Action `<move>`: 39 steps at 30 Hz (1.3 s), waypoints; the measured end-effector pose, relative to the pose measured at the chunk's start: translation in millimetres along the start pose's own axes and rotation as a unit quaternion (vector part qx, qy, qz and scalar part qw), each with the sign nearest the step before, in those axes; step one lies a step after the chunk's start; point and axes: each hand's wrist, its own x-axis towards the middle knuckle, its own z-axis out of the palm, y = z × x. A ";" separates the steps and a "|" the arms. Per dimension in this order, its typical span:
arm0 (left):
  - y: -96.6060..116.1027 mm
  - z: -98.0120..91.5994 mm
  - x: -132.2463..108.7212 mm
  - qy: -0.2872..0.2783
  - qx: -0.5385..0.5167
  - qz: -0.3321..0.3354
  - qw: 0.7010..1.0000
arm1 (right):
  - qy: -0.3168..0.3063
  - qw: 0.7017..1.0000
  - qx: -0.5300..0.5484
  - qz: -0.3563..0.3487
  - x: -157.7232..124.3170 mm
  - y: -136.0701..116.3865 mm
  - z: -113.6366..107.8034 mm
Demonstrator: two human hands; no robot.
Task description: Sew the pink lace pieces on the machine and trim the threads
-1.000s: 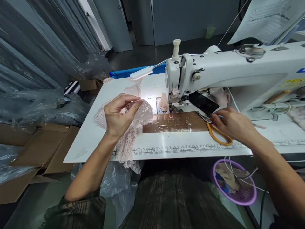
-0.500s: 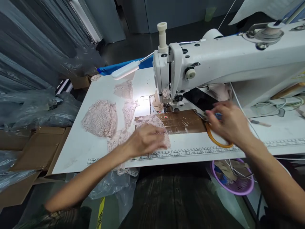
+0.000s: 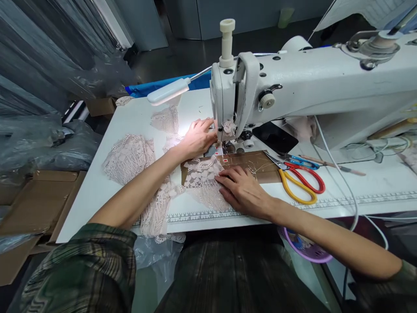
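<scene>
My left hand (image 3: 199, 137) reaches to the left side of the sewing machine's needle area, fingers stretched out and tips against the machine's head. What lies under those fingertips is hidden. On the front edge of the table, my right hand (image 3: 241, 191) rests with its fingers spread over the right side of a pink lace piece (image 3: 203, 178). This lace lies partly on a brown plate (image 3: 260, 163) in front of the needle. More lace (image 3: 158, 208) hangs over the table's edge beneath my left forearm.
A sewing machine (image 3: 306, 82) spans the right side. Scissors (image 3: 299, 180), blue thread snips (image 3: 302, 161) and a black phone (image 3: 275, 137) lie right of the needle. A lace pile (image 3: 128, 158) is at left, under a lamp (image 3: 167, 91). A purple basket (image 3: 309, 252) stands below.
My right hand has let go of the blue snips beside the scissors and moved left onto the lace. My left hand has moved from the lace up to the needle area.
</scene>
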 end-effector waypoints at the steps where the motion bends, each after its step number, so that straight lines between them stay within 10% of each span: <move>1: 3.7 -5.1 -6.3 0.012 -0.005 -0.004 1.000 | 0.007 1.000 0.014 -0.001 0.9 3.3 -2.7; 5: 38.8 -21.7 -56.6 0.043 -0.018 -0.057 0.997 | 0.028 0.999 0.029 -0.028 13.5 23.2 -10.3; 11: 68.6 -16.0 -115.7 -0.133 0.015 -0.005 0.991 | -0.006 0.997 -0.014 -0.077 24.5 35.8 -4.3; 17: 33.5 -32.0 -95.6 -0.189 0.048 0.122 0.973 | 0.000 0.999 0.010 -0.032 19.5 40.1 -7.3; 24: 50.0 -35.6 -92.6 -0.142 -0.093 0.252 0.953 | 0.005 0.994 0.108 0.011 33.9 55.7 -21.1; 39: 44.5 -23.0 -98.3 -0.097 -0.199 0.228 0.948 | 0.008 0.997 0.071 -0.038 27.4 61.7 -15.7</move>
